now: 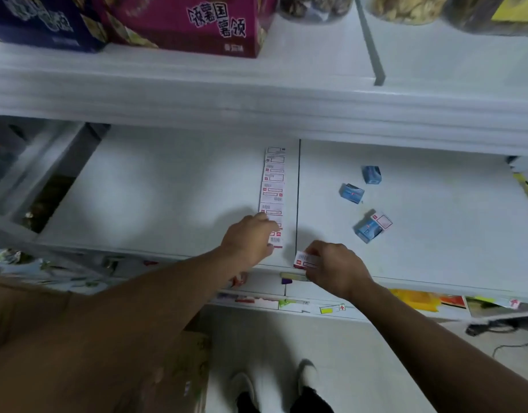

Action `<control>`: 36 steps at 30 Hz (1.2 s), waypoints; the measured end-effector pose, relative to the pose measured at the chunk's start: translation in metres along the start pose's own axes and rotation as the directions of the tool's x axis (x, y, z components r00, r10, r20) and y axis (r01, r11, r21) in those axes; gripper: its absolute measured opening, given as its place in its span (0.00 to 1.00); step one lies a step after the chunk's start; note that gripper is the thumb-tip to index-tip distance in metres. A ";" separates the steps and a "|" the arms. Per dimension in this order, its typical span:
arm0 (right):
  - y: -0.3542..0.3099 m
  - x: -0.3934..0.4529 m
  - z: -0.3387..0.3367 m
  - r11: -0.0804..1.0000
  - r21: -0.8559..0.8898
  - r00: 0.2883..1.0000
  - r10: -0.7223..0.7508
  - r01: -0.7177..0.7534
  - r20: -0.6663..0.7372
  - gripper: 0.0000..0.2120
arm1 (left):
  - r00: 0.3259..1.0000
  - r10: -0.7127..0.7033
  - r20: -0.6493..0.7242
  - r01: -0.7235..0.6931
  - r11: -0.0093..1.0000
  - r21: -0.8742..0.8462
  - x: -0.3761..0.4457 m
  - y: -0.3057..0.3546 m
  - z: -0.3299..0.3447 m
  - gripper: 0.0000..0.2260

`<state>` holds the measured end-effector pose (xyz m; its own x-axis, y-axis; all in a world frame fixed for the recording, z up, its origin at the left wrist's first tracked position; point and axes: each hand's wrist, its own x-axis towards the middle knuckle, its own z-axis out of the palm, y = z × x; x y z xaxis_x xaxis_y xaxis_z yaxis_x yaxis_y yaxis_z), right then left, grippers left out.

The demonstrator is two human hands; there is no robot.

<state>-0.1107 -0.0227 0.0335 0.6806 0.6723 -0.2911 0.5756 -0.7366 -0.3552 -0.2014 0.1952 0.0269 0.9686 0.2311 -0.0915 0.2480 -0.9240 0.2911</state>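
Right hand point(334, 266) pinches flat rectangular paper label point(306, 260)

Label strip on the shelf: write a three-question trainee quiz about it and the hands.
1. True or false: the left hand holds the near end of the label strip.
2. How many small blue boxes lie on the shelf?
3. The right hand pinches: A) a single label B) a blue box C) a pen.
Key: 1 true; 2 three; 3 A.
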 end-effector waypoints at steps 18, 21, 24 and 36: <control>-0.008 0.014 0.036 0.995 -0.011 0.992 -0.101 0.101 -0.074 0.20 | 0.956 -0.123 -0.266 0.091 0.987 -0.130 -0.019 -0.018 0.054 0.16; -0.021 0.017 0.043 0.991 -0.010 0.986 -0.132 0.132 -0.098 0.21 | 0.914 -0.204 -0.351 0.134 0.968 -0.213 -0.050 -0.021 0.058 0.10; -0.036 0.025 0.054 0.988 -0.028 0.983 -0.155 0.153 -0.102 0.24 | 0.914 -0.227 -0.336 0.152 0.960 -0.235 -0.077 -0.026 0.066 0.12; -0.049 0.036 0.097 0.984 -0.052 0.942 -0.178 0.171 -0.285 0.24 | 0.879 -0.361 -0.311 0.247 0.903 -0.350 -0.089 -0.024 0.089 0.06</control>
<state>-0.1584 0.0448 -0.0460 0.6675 0.7434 0.0423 0.7061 -0.6139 -0.3531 -0.2952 0.1692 -0.0570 0.7672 0.6317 0.1110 0.4695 -0.6710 0.5739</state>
